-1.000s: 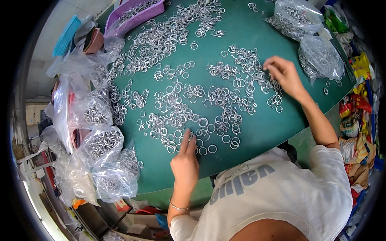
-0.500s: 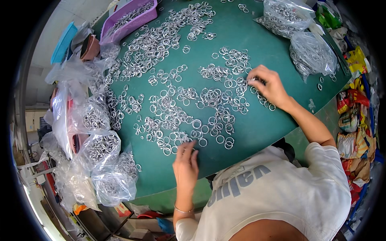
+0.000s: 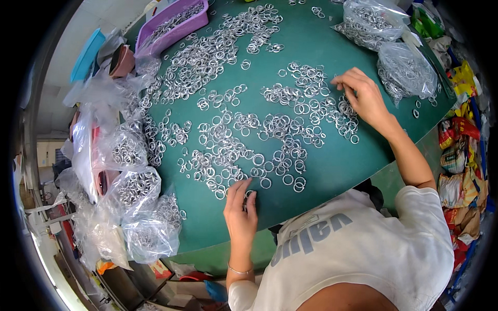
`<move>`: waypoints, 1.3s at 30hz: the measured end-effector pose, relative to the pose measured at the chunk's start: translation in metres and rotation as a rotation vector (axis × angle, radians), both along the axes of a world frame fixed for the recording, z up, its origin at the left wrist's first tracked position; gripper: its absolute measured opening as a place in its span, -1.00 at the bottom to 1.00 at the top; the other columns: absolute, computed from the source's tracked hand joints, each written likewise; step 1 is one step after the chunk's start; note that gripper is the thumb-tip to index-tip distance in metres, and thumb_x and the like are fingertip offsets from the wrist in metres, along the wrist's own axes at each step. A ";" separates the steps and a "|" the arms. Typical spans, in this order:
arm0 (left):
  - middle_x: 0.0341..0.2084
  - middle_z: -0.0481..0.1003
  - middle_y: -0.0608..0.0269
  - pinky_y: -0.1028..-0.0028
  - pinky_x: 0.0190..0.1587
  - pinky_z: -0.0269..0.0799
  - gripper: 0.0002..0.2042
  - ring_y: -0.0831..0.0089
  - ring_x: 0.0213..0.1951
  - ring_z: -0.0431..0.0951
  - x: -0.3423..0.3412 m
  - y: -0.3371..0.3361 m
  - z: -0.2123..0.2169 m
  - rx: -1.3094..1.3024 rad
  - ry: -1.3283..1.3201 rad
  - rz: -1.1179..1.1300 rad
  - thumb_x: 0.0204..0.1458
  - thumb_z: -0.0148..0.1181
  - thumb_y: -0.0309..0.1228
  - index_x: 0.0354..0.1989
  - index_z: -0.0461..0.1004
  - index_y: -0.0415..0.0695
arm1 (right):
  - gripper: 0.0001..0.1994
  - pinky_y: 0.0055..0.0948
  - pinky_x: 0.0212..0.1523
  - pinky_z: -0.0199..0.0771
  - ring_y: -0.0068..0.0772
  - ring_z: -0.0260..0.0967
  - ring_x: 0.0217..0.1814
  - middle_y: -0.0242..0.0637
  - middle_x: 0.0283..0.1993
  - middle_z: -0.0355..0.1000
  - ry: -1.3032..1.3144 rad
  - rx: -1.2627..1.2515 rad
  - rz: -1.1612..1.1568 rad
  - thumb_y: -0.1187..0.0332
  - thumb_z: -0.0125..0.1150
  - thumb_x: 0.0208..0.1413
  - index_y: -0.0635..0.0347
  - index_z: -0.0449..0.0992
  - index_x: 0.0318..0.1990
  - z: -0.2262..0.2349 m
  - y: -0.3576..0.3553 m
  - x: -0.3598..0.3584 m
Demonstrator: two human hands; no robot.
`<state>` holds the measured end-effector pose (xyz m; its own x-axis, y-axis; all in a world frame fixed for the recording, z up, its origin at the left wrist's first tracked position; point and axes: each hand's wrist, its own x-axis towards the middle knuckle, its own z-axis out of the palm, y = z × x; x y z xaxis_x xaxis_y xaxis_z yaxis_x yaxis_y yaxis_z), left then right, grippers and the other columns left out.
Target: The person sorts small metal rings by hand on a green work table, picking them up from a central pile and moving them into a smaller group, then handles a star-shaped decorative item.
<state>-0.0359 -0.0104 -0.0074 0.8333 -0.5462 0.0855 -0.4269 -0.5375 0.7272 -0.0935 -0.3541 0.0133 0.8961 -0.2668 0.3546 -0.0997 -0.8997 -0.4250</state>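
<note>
Since half second back, right hand [image 3: 363,96] drawn nearer, fingers pinched among metal rings [image 3: 290,129]; grip contents unclear. Left hand [image 3: 240,210] flat, fingertips on nearest rings. Risk: sweep knocks rings off table [image 3: 332,176] edge.

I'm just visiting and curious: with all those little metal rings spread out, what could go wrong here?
A few loose rings lie close to the edge of the green table, so a sweep of the right hand might knock them off. The clear bags of rings overhang the table's left edge and could slide down. The left hand rests on rings near the front edge and might nudge some over.
</note>
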 end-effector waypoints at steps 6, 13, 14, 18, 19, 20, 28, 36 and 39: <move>-0.23 0.41 0.05 0.46 -0.35 0.39 -0.74 0.20 -0.35 0.45 0.004 -0.013 0.016 -0.003 0.104 -0.022 -0.07 0.07 -0.64 -0.15 0.43 -0.21 | -0.91 -0.21 -0.29 0.29 -0.15 0.30 -0.24 -0.17 -0.40 0.37 0.124 0.100 0.013 0.50 0.12 -0.08 0.26 0.42 -0.36 -0.003 -0.009 -0.001; -0.23 0.43 0.14 0.57 -0.49 0.31 -0.74 0.45 -0.45 0.43 0.012 -0.016 0.008 -0.074 0.197 -0.113 -0.07 0.08 -0.64 -0.15 0.42 -0.22 | -0.70 -0.27 -0.16 0.25 -0.16 0.26 -0.19 -0.22 -0.36 0.35 0.297 -0.038 0.164 0.43 0.31 -0.27 0.26 0.38 -0.32 -0.004 0.002 -0.020; -0.23 0.43 0.16 0.59 -0.49 0.30 -0.74 0.47 -0.45 0.43 0.013 -0.018 0.008 -0.079 0.293 -0.130 -0.06 0.08 -0.64 -0.14 0.42 -0.22 | -0.70 -0.27 -0.16 0.25 -0.16 0.26 -0.20 -0.21 -0.37 0.34 0.292 -0.032 0.150 0.43 0.31 -0.28 0.25 0.39 -0.32 -0.003 0.003 -0.022; -0.17 0.43 0.18 0.67 -0.54 0.30 -0.72 0.52 -0.38 0.43 0.020 -0.027 0.015 -0.307 0.854 -0.108 0.09 -0.04 -0.46 -0.02 0.32 -0.25 | -0.69 -0.31 -0.21 0.30 -0.21 0.32 -0.30 -0.21 -0.38 0.35 0.276 0.243 0.186 0.39 0.32 -0.25 0.25 0.42 -0.29 0.018 0.011 -0.007; -0.15 0.43 0.17 0.64 -0.51 0.33 -0.69 0.50 -0.36 0.44 0.021 -0.034 0.015 -0.439 1.020 -0.079 0.11 -0.06 -0.40 0.01 0.30 -0.26 | -0.69 -0.32 -0.22 0.31 -0.22 0.33 -0.31 -0.22 -0.38 0.36 0.272 0.340 0.250 0.37 0.32 -0.23 0.26 0.42 -0.28 0.025 0.017 -0.003; -0.14 0.42 0.15 0.60 -0.48 0.36 -0.66 0.48 -0.35 0.44 0.022 -0.042 0.014 -0.574 1.183 -0.051 0.14 -0.08 -0.34 0.03 0.27 -0.27 | -0.69 -0.32 -0.22 0.33 -0.24 0.34 -0.32 -0.22 -0.38 0.37 0.268 0.437 0.316 0.36 0.32 -0.22 0.26 0.42 -0.28 0.028 0.025 0.002; -0.55 0.34 0.30 0.61 -0.54 0.27 -0.75 0.56 -0.55 0.32 0.038 -0.072 -0.002 -0.842 1.730 0.160 0.15 -0.12 -0.31 -0.18 0.37 -0.24 | -0.71 -0.27 -0.05 0.22 -0.15 0.21 -0.06 -0.17 -0.21 0.30 0.022 0.209 0.808 0.29 0.24 -0.14 0.23 0.38 -0.28 0.004 0.076 0.080; -0.61 0.21 0.30 0.69 -0.70 0.02 -0.77 0.60 -0.66 0.11 0.066 -0.059 -0.006 -1.153 1.611 0.011 0.14 -0.13 -0.38 -0.11 0.35 -0.21 | -0.35 0.14 0.19 -0.22 0.09 -0.10 0.27 -0.02 0.16 0.13 0.047 -0.133 -0.044 -0.26 -0.01 -0.10 -0.07 0.34 0.07 -0.056 -0.022 0.304; -0.38 0.23 0.26 0.62 -0.47 0.17 -0.73 0.50 -0.41 0.17 0.067 -0.057 -0.006 -1.231 1.644 0.024 0.06 -0.05 -0.48 -0.04 0.31 -0.18 | -0.29 0.17 0.22 -0.30 0.13 -0.14 0.29 0.03 0.13 0.15 0.247 -0.221 0.047 -0.30 -0.09 -0.09 0.03 0.32 0.09 -0.054 0.014 0.323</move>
<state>0.0315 -0.0677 -0.0130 0.5002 -0.7892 -0.3562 0.8650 0.4368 0.2469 0.2293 -0.3400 -0.0411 0.9718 -0.1640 0.1693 -0.1317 -0.9735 -0.1872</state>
